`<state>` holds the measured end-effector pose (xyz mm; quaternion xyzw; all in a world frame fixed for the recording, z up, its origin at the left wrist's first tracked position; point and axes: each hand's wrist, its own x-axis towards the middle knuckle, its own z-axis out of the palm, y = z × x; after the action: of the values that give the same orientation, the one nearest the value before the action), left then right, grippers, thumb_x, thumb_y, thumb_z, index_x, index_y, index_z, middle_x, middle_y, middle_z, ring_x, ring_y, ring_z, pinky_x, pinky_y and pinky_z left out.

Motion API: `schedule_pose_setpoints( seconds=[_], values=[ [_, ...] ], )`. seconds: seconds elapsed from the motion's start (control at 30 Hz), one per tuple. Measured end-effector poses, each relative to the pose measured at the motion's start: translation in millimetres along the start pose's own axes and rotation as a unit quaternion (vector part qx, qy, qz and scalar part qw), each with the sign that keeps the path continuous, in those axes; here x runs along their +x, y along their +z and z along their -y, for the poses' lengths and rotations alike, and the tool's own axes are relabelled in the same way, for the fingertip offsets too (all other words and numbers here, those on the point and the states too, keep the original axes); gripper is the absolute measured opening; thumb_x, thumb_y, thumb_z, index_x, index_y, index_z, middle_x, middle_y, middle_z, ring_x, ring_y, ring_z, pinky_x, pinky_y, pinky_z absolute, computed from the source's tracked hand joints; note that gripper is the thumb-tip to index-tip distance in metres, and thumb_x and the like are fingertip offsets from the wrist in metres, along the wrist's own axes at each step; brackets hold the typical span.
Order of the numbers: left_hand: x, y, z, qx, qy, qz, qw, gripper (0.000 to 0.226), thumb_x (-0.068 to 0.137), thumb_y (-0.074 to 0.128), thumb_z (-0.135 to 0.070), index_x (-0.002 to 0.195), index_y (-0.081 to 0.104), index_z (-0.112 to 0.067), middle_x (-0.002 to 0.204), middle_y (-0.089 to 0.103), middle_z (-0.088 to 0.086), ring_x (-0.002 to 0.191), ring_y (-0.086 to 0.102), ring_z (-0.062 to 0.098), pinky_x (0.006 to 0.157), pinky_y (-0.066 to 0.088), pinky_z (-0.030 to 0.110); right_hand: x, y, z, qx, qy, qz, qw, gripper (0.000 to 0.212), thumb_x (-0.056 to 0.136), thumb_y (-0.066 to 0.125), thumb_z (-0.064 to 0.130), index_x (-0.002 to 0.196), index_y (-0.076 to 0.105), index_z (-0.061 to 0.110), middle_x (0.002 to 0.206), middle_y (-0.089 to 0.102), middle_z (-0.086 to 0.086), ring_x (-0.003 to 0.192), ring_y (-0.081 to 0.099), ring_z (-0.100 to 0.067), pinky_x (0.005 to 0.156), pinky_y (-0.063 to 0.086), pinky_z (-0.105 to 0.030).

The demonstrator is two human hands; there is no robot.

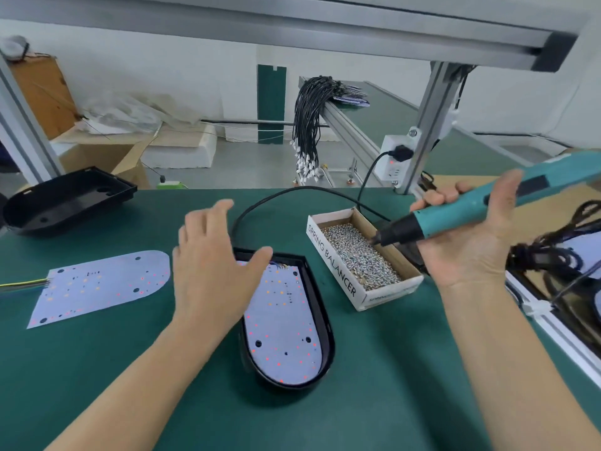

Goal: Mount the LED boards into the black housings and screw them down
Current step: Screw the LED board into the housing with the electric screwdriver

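- Centrally, one housing (320,307): black, rounded at its near end, lying on the green tabletop (130,369), with an LED board (281,327) seated inside it; thin wires show at the board's far edge.
- Left hand (211,271): fingers spread apart, palm down, over the far left part of that housing, gripping nothing; whether it touches the rim cannot be told.
- Right hand (468,242): palm up, clamped around a teal screwdriver (455,219), whose black tip points down and left over the screw box.
- Screw box (338,271): open cardboard, printed "SPRING BALANCER", just right of the housing, holding a heap of small silver screws (361,252).
- Second board (100,284): loose, flat on the tabletop left of the housing, with coloured wires leading off its left end.
- Second housing (65,200): open side up, at the far left of the tabletop, well apart from the first.
- Black cable (276,195): curves across the tabletop behind the housing towards a socket (395,161) on the frame post.
- Cable bundle (309,125): black leads with white plugs, draped over a rail beyond the tabletop.
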<state>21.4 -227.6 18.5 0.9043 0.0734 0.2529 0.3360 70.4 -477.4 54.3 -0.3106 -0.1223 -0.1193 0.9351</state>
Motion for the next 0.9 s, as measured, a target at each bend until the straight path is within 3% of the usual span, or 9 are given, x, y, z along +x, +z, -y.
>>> schedule_pose_setpoints(
  seconds=[0.07,0.13,0.27,0.37,0.53,0.63,0.77,0.83,0.9],
  values=[
    [16.1,18.0,-34.3,0.068,0.146,0.03,0.987,0.027,0.083,0.064,-0.033,0.11,0.065,-0.027,0.106,0.06,-0.003,0.107,0.048,0.024,0.086,0.027,0.033,0.6,4.9,8.8,0.0,-0.039,-0.019,0.999,0.061,0.043,0.087,0.053,0.071,0.046,0.018,0.063,0.048,0.003,0.059,0.049,-0.014,0.067,0.043,-0.028],
    [26.0,49.3,-68.7,0.139,0.234,0.131,0.953,0.015,0.089,0.056,-0.033,0.094,0.07,-0.032,0.096,0.065,-0.009,0.103,0.051,0.019,0.084,0.025,0.034,-0.8,8.4,14.9,0.001,-0.062,-0.029,0.998,0.06,0.042,0.087,0.053,0.07,0.046,0.018,0.062,0.047,0.003,0.058,0.048,-0.014,0.066,0.042,-0.028],
    [29.8,111.0,-99.3,0.173,0.22,0.333,0.9,0.015,0.088,0.06,-0.022,0.089,0.075,-0.022,0.091,0.073,-0.006,0.097,0.059,0.016,0.095,0.024,0.037,-6.2,6.4,22.5,-0.024,-0.082,-0.038,0.996,0.055,0.048,0.084,0.053,0.07,0.047,0.019,0.062,0.048,0.004,0.058,0.047,-0.013,0.067,0.043,-0.027],
    [26.9,130.9,-100.2,0.234,0.213,0.357,0.879,0.01,0.085,0.063,-0.017,0.086,0.072,-0.019,0.088,0.071,-0.003,0.089,0.059,0.02,0.1,0.023,0.042,-8.9,1.2,25.4,-0.039,-0.083,-0.048,0.995,0.052,0.049,0.084,0.053,0.07,0.049,0.019,0.062,0.049,0.004,0.058,0.048,-0.013,0.068,0.044,-0.027],
    [19.2,132.4,-101.3,0.239,0.221,0.305,0.895,0.024,0.08,0.049,-0.007,0.059,0.048,-0.018,0.061,0.051,-0.004,0.068,0.048,0.021,0.092,0.027,0.04,-11.5,-3.4,26.3,-0.047,-0.08,-0.051,0.994,0.051,0.049,0.084,0.054,0.07,0.051,0.021,0.063,0.05,0.005,0.06,0.049,-0.012,0.069,0.044,-0.027],
    [20.4,127.2,-95.7,0.159,0.141,0.312,0.926,0.019,0.078,0.055,-0.011,0.071,0.069,-0.023,0.078,0.068,-0.005,0.081,0.059,0.019,0.09,0.03,0.037,-13.2,-2.7,25.7,-0.044,-0.077,-0.051,0.995,0.049,0.05,0.083,0.054,0.07,0.051,0.021,0.062,0.05,0.005,0.059,0.049,-0.012,0.067,0.045,-0.026],
    [24.2,107.0,-89.5,-0.062,0.028,0.292,0.954,0.018,0.075,0.062,-0.009,0.068,0.072,-0.021,0.077,0.07,-0.006,0.078,0.062,0.018,0.079,0.048,0.028,-14.4,-0.3,25.2,-0.035,-0.078,-0.064,0.994,0.045,0.054,0.08,0.052,0.07,0.051,0.02,0.061,0.05,0.005,0.058,0.049,-0.012,0.067,0.045,-0.026],
    [25.1,89.3,-88.2,-0.264,-0.09,0.28,0.918,0.017,0.073,0.066,0.0,0.066,0.073,-0.014,0.062,0.067,-0.004,0.059,0.057,0.012,0.058,0.047,0.02,-15.4,2.0,26.0,-0.025,-0.08,-0.062,0.995,0.043,0.057,0.078,0.051,0.07,0.051,0.02,0.062,0.05,0.005,0.058,0.049,-0.012,0.067,0.044,-0.027],
    [25.1,72.9,-80.7,-0.422,-0.191,0.277,0.842,0.016,0.073,0.066,0.006,0.067,0.071,-0.008,0.058,0.065,0.002,0.047,0.053,0.009,0.047,0.041,0.017,-17.6,5.2,25.2,-0.024,-0.082,-0.055,0.995,0.044,0.057,0.078,0.052,0.07,0.051,0.02,0.062,0.05,0.005,0.058,0.049,-0.012,0.068,0.044,-0.027]
  ],
)
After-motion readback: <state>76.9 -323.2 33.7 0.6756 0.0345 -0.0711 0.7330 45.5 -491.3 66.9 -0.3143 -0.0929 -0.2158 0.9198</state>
